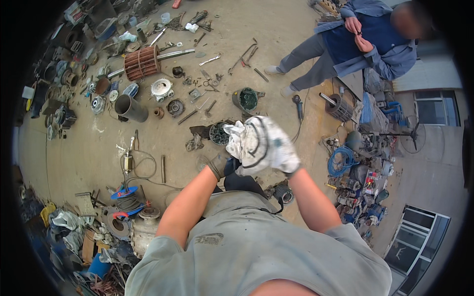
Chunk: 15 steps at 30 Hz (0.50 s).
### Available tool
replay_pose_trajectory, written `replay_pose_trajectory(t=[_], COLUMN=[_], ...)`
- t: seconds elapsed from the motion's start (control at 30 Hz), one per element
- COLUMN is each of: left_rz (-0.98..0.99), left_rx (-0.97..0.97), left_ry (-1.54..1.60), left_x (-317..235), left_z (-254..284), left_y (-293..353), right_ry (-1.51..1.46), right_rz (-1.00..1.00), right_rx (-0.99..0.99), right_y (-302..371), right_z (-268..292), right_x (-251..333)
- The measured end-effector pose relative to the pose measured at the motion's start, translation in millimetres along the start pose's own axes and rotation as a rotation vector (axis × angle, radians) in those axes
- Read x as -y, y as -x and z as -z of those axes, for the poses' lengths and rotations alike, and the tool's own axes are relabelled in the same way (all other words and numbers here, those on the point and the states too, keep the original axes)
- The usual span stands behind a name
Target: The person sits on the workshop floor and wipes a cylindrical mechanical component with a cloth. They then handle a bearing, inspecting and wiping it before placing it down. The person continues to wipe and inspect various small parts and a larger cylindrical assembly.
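- Nearest the camera, lower centre: the wearer's grey shirt point(256, 241), with bare forearms point(313, 200) reaching toward the middle of the frame.
- Centre: crumpled white material point(236, 135), bunched at the left edge of the right hand point(266, 148); whether it is a rag or part of a glove cannot be told.
- Right hand: in a dark-lined white glove, blurred, overlapping the left hand point(228, 166). Its fingers seem curled inward; whether they pinch anything cannot be told.
- Left hand: dark-cuffed at the wrist and largely covered by the right; the state of its fingers is hidden.
- Step in hand, as judged: the two hands working together at the white material, clear of the floor parts. The next move would call for parting them before either could grasp another item.
- Just beyond the hands: a round dark container point(211, 135) holding dark greenish pieces; above it in the frame, a bucket point(237, 102) coated green inside.
- Upper left: a hammer point(210, 107), a pale housing point(161, 89), a grey tube point(132, 108) and a red-brown ribbed drum point(140, 63) on a shaft.
- Lower left: a blue cable reel point(127, 200).
- Upper right: a co-worker point(340, 47), hands together around a small dark object point(359, 33).
- Right: a coil of blue hose point(341, 162).
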<state>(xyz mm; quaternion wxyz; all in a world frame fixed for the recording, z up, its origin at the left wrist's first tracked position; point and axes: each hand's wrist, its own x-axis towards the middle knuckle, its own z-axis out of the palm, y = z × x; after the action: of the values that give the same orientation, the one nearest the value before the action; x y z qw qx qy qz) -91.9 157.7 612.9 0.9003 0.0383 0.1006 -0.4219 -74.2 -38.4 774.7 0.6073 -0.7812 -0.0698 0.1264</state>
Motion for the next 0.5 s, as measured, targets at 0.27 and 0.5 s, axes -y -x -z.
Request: replay_pose_trajectory(t=[0.27,0.5], left_rz=[-0.134,-0.253], left_rx=[-0.389,-0.283], left_ry=[-0.605,-0.496], left_x=[-5,-20], left_z=[20,24], left_y=[40,96], right_ry=[0.214,1.581], right_rz=[-0.07,0.255], right_rx=[0.043,0.173], right_y=[-14,0], right_z=[-107,-130], right_x=[-64,-56])
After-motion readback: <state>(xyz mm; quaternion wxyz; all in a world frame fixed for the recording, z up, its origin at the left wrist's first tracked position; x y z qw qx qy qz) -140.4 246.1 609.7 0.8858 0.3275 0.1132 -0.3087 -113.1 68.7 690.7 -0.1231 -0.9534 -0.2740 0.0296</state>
